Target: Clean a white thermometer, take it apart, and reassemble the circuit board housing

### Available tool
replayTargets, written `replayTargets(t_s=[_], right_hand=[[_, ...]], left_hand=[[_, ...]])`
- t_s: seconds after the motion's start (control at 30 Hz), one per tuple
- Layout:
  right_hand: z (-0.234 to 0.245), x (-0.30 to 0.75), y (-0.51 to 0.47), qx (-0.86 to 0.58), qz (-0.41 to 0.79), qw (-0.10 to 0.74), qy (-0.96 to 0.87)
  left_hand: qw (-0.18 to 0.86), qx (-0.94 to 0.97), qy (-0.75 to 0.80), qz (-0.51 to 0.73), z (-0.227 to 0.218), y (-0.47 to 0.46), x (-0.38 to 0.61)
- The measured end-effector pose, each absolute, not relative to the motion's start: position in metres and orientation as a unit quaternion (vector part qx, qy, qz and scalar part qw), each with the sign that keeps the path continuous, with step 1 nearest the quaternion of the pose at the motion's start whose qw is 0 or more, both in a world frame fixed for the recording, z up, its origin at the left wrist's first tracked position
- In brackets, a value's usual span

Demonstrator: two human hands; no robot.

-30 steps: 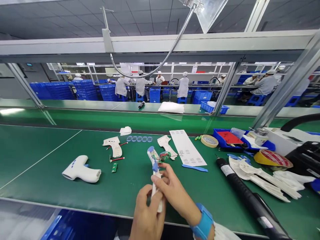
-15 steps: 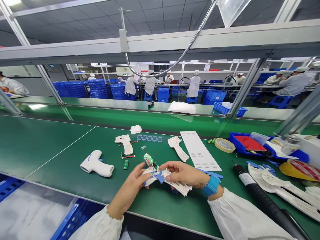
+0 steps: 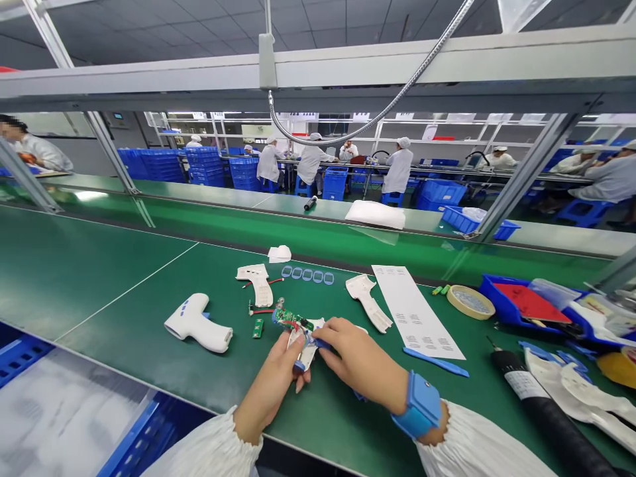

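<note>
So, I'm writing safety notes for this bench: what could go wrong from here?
The green circuit board sticks out of the open white shell in the left hand, so its thin red wires might get tugged.
The small green board lies loose near that hand and could be nudged.
The right sleeve might brush the black tool beside it.

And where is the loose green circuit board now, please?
In the head view, the loose circuit board lies left of centre on the table, just below a red wire, right of the whole white gun-shaped housing.
</note>
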State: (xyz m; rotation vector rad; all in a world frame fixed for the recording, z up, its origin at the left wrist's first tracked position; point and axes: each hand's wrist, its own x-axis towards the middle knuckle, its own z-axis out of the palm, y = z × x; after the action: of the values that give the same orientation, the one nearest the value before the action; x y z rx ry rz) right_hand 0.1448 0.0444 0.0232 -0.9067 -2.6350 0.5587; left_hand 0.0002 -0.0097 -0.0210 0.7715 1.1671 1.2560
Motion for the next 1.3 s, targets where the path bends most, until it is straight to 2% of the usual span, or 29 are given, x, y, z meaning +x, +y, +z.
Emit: replayTargets(t_s=[0.3, 0.53, 0.73, 0.97, 1.07, 1.3], right_hand=[[0.011, 0.145, 0.052, -0.297, 0.186, 0.185, -0.918], [0.020, 0.169, 0.073, -0.373, 0.194, 0.234, -0.877], [0.006, 0.192, 0.078, -0.450, 0.157, 0.218, -0.852], [-0.004, 0.190, 0.064, -0.430, 0.116, 0.183, -0.876], [-0.002, 0.193, 0.063, -0.415, 0.090, 0.211, -0.881], [0.028, 0.191, 0.041, -0.337, 0.043, 0.340, -0.877]], left_hand=[[0.576, 0.327, 0.527, 0.533, -0.027, -0.005, -0.001], [0.575, 0.286, 0.499, 0.582, -0.023, 0.000, -0.005], [0.537, 0.239, 0.486, 0.647, -0.020, -0.001, -0.010], [0.568, 0.223, 0.452, 0.651, -0.018, -0.003, -0.015], [0.583, 0.225, 0.440, 0.645, -0.016, -0.003, -0.014], [0.616, 0.253, 0.436, 0.605, -0.009, -0.009, -0.011]])
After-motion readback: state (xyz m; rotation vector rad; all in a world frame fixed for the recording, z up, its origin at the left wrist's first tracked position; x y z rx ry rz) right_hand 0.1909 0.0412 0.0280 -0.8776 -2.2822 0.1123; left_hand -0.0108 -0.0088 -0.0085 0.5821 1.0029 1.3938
